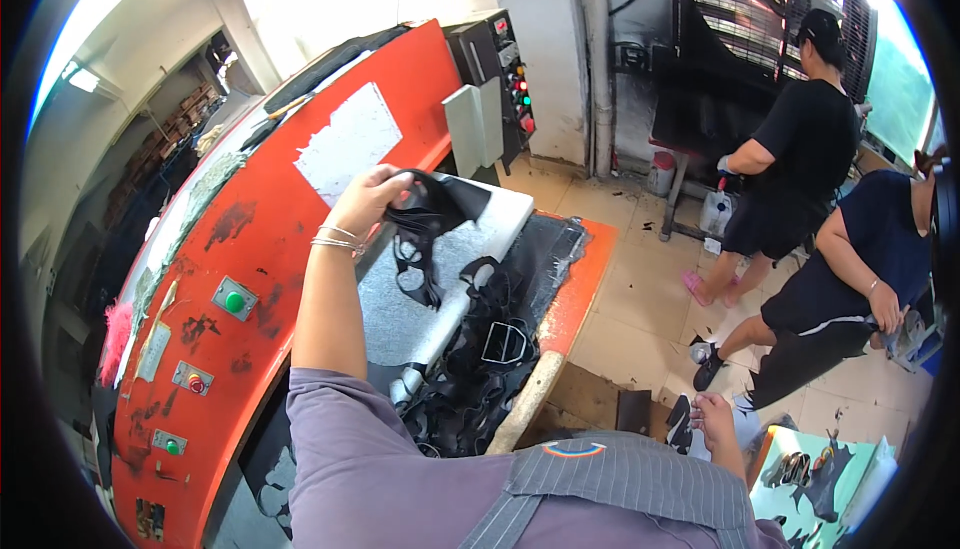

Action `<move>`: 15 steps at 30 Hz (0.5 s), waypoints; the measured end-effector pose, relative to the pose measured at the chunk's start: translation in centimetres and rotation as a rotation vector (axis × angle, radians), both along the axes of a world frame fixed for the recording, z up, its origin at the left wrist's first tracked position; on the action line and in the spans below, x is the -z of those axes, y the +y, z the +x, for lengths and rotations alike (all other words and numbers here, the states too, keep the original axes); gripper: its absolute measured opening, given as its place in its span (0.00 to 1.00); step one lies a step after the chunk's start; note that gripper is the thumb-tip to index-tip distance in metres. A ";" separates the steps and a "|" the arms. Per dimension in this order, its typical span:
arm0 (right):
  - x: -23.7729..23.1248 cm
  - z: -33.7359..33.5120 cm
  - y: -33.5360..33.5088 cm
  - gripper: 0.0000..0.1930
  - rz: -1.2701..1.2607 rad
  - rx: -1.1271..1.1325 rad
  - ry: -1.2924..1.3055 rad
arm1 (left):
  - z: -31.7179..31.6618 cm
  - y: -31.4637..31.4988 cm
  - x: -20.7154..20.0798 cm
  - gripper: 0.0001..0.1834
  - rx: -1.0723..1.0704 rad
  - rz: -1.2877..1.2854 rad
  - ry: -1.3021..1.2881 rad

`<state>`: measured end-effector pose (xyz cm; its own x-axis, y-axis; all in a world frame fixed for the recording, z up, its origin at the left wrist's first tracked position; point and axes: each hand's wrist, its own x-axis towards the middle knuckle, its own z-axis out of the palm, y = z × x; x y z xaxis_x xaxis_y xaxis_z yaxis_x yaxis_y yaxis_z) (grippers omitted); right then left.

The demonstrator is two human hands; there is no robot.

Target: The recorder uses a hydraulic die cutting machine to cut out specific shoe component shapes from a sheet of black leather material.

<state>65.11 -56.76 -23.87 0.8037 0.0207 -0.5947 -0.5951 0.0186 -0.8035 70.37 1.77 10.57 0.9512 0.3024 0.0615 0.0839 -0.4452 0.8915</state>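
Observation:
My left hand (pixel 372 199) is raised over the press bed and closed on a black sheet scrap (pixel 418 249), which hangs down with cut-out holes in it. Below it lies a pale cutting board (pixel 415 324) on the bed of an orange press. Beside the board, a heap of black cut-out scraps (pixel 475 374) spreads toward me, with a metal-edged cutting die (pixel 505 342) among them. My right hand (pixel 714 421) is low on the right, its fingers curled; what they hold, if anything, cannot be made out. Next to it is a black piece with pale holes (pixel 680 425).
The orange press beam (pixel 260 239) stands on my left, with push buttons (pixel 235 301) on it. A control box (pixel 508 79) is at its far end. Two people (pixel 800 139) work at the right. A pale green table (pixel 800 499) with black scraps stands lower right.

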 end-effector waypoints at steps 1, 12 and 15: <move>-0.2 -0.1 0.2 0.11 -0.009 0.010 0.015 | -0.2 -0.9 -0.9 0.10 0.085 -0.026 -0.027; -15.4 3.8 7.2 0.52 -0.179 -0.383 -0.880 | 3.9 -20.1 2.0 0.11 0.988 0.123 0.336; -20.6 4.3 8.7 0.53 -0.568 -0.563 -1.359 | 5.0 -23.6 5.7 0.13 1.049 0.120 0.323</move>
<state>69.44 -48.09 -3.30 0.6888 0.5229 0.5021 0.7213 -0.4251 -0.5468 75.37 -21.87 4.88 0.7083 -0.6557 -0.2614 -0.1650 -0.5139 0.8418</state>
